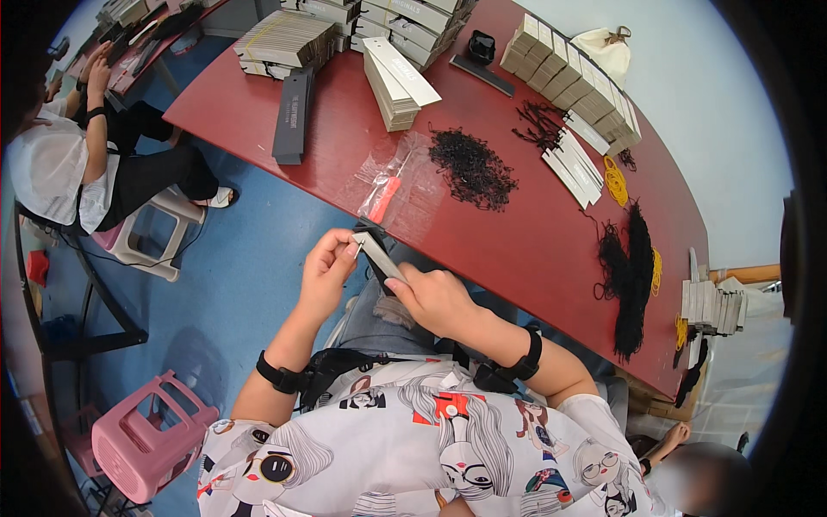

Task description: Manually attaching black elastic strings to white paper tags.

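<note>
Two hands, the left hand (326, 274) and right hand (435, 297), had their fingers closed on one narrow grey paper tag (377, 257) held above the lap, which might have slipped to the blue floor (250, 258) short of the red tabletop (534, 233) strewn with black string loops (472, 168).

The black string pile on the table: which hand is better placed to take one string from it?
Probably the right hand. It is nearer the black string pile, while the left hand pinches the end of the grey paper tag and lies farther away.
</note>
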Tool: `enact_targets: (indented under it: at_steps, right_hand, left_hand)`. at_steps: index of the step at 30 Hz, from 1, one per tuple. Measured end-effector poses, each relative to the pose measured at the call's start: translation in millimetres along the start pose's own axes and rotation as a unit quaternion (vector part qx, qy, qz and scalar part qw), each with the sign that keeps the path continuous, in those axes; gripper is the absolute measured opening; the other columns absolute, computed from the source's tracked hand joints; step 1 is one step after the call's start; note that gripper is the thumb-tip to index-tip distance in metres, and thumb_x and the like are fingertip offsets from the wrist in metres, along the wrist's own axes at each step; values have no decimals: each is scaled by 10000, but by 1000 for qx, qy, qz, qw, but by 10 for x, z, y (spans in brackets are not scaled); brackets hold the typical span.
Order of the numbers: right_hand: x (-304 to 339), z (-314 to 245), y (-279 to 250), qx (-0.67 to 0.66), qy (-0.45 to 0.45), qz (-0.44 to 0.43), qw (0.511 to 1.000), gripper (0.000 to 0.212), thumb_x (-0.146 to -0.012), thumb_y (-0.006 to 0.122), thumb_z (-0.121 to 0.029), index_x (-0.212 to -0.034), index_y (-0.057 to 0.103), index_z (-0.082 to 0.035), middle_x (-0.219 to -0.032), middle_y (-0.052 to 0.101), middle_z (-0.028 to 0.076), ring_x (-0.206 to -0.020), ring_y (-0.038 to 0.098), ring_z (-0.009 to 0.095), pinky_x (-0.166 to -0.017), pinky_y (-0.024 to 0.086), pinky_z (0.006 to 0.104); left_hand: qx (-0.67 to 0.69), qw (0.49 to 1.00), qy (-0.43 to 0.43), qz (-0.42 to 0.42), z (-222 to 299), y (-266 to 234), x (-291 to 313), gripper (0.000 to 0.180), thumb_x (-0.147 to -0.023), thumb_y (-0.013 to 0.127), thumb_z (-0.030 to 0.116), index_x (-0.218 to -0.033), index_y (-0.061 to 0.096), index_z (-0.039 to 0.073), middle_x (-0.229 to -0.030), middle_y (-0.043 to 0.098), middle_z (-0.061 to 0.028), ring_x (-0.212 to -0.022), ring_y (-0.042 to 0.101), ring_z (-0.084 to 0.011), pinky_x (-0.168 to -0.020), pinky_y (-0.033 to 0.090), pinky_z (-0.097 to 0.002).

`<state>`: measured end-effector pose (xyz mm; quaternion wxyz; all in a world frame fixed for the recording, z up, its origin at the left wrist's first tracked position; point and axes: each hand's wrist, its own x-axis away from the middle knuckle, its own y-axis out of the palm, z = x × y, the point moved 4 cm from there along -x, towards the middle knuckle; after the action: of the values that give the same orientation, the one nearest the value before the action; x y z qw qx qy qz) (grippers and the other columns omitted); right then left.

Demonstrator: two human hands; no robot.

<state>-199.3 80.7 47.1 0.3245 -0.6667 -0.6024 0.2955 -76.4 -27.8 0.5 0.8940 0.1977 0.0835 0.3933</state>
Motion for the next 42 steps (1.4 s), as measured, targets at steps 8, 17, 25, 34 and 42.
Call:
enact_targets:
  at_steps: [8,17,25,34,42]
  right_hand:
    - [-165,1,333,-435,-5,9,900,306,-838,576,-219,-996,429,-1,-648,548,185,-655,595,324,-541,452,373]
    - [-42,-248,38,29,-94,-5,995,201,-829,538,-139,-950,427,-24,-624,550,129,-549,586,301,-474,462,377]
    - [-76,-459,-167,40,-116,-66,990,204,-823,555,-171,-939,479,-21,-694,577,126,-594,594,287,-503,465,365]
    - [-103,-406,-788,-543,10,-33,839,159,-878,529,-87,-1010,546,1,-917,565,33,-820,531,85,-732,448,247]
    - [150,-187,-1302,-678,-124,25,724,61,-844,550,-75,-848,501,-40,-812,534,11,-804,491,96,-736,400,246]
  left_hand:
    - [7,1000,-5,-5,12,-27,20,83,-914,512,132,-947,511,56,-628,374,86,-527,301,-6,-461,216,-179]
    - [-43,997,-39,-58,112,-149,135,154,-912,508,121,-1033,537,32,-668,428,70,-601,351,-16,-539,291,-178]
    - [41,996,-45,-61,135,-96,299,176,-917,512,198,-948,511,25,-691,468,-3,-543,431,-65,-508,344,-199]
    - [-56,977,183,-89,845,648,150,142,-916,510,132,-899,507,-8,-745,562,-83,-603,557,-116,-572,449,-226]
    - [36,969,115,-215,780,1163,-111,138,-920,492,124,-938,490,-13,-777,566,-74,-599,531,-97,-570,441,-219]
